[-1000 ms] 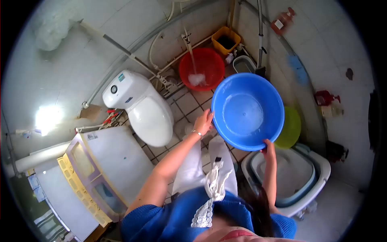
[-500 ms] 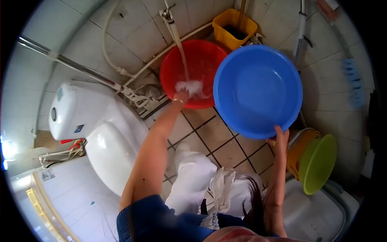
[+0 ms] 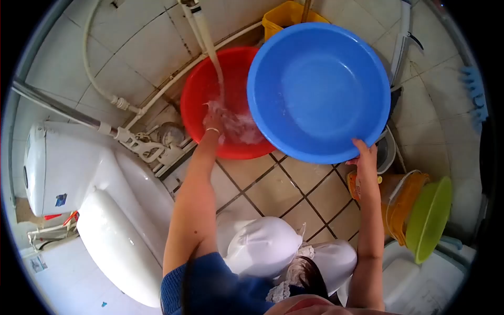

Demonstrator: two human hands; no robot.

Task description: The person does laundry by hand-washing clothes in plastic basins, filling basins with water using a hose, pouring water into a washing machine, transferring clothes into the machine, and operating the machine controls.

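Your only view looks from your head, forward and steeply down over your knees (image 3: 262,244), wide-angled with dark rounded edges; the blue basin (image 3: 320,94), red basin (image 3: 191,100) and tiled floor (image 3: 278,191) lie beyond.

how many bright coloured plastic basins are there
3: a round red plastic basin under the running water; a round blue plastic basin held by the right hand; a lime-green plastic basin beside the orange plastic bucket. More may be hidden.

Blue basin (image 3: 320,94), red basin (image 3: 236,79).
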